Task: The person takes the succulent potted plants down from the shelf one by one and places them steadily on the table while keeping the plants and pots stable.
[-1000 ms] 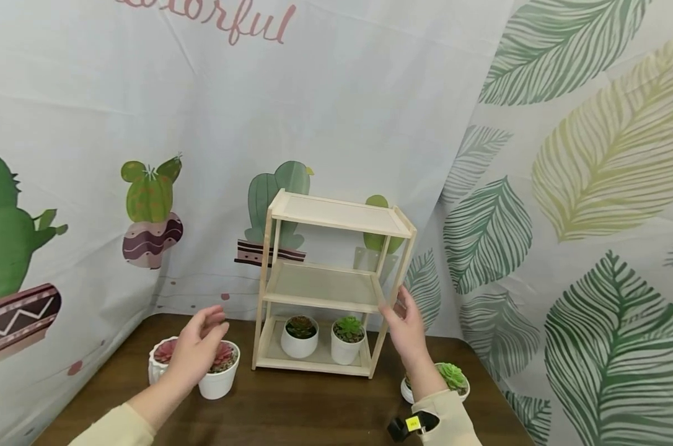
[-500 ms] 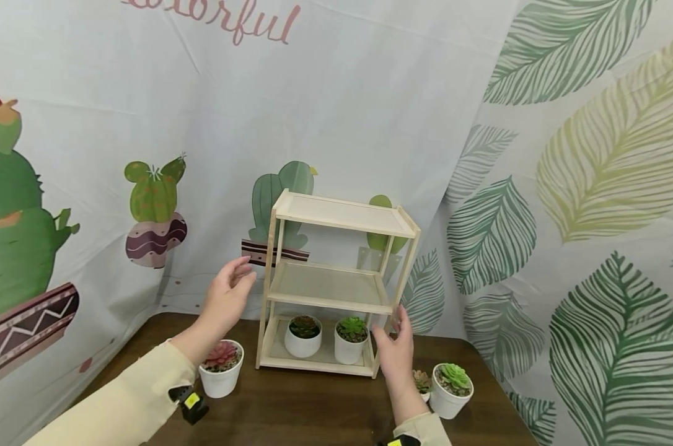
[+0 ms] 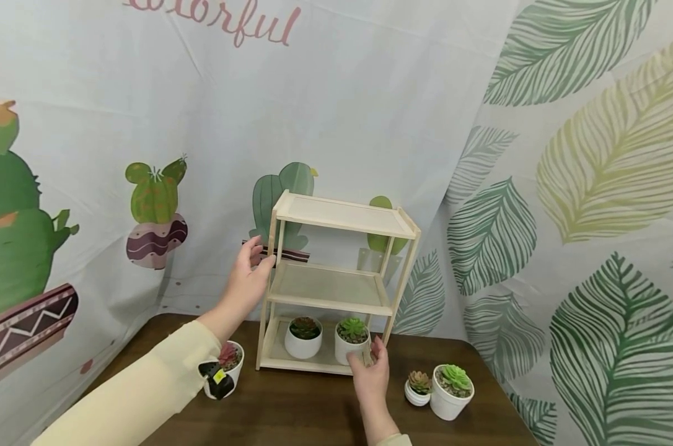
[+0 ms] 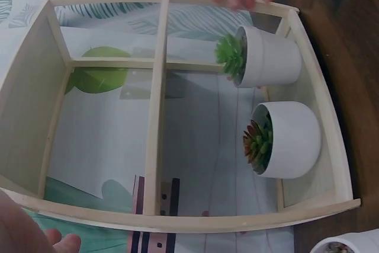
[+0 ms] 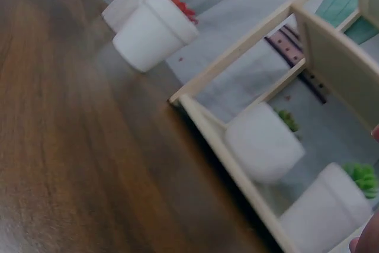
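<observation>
Wooden rack: three-tier wooden rack (image 3: 342, 210), standing on the tabletop (image 3: 292, 409), in front of the printed cloth (image 3: 370, 111).
Bottom shelf: on the rack's bottom shelf (image 3: 308, 367) — dark succulent pot (image 3: 303, 347) left of middle, green succulent pot (image 3: 344, 352) toward the right end; both upright, small gap between.
Left hand: left hand (image 3: 246, 280) at the rack's left side, level with the middle tier; thumb right by the left upright (image 3: 264, 310), contact can't be told. Grip loose, fingers parted, no object in it.
Right hand: right hand (image 3: 372, 375) at the rack's lower right front corner, near the green succulent pot. Grip half-spread, nothing visibly held; touch on rack or pot unclear, fingers blurred in the left wrist view.
Left of rack: pink succulent pot (image 3: 235, 371) on the tabletop, partly behind the left forearm.
Right of rack: small ribbed pot (image 3: 417, 396) and larger bright-leaved pot (image 3: 448, 402), side by side.
Step in hand: looks like arranging pots on the rack, two placed — hands probably steadying or straightening the frame.
Next move: if squaring the rack, calls for light, even contact on both sides without nudging the green succulent pot; if loading, one hand must go out to a pot beside the rack.
</observation>
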Demonstrator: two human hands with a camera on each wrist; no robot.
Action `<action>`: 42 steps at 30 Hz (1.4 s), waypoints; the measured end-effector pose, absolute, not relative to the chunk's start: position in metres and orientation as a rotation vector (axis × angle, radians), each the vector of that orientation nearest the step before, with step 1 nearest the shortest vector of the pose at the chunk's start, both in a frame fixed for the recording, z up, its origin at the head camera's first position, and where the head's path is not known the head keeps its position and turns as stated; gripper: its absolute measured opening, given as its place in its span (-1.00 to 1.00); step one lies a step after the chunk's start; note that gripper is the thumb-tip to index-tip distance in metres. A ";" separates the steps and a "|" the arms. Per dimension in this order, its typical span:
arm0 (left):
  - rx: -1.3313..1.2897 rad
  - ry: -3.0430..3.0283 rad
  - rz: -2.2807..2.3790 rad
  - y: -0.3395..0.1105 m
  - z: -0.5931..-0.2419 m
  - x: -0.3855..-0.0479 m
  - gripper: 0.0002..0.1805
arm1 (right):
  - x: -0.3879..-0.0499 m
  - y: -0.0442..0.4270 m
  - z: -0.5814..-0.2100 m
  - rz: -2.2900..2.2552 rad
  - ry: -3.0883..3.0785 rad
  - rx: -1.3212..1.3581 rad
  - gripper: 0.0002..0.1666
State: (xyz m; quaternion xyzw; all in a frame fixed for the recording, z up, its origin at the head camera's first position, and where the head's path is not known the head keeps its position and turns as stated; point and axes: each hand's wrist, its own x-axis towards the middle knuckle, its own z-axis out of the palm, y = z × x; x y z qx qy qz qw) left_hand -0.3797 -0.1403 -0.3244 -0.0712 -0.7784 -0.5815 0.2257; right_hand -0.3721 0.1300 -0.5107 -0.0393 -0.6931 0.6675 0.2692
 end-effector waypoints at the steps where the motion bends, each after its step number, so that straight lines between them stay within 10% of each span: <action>1: -0.199 -2.142 -1.610 -0.139 -0.323 -0.382 -0.26 | -0.374 0.128 -0.514 1.795 -1.887 -0.111 -0.07; 42: -0.173 -2.135 -1.597 -0.116 -0.319 -0.384 -0.21 | -0.445 0.119 -0.562 1.519 -2.077 -0.219 0.12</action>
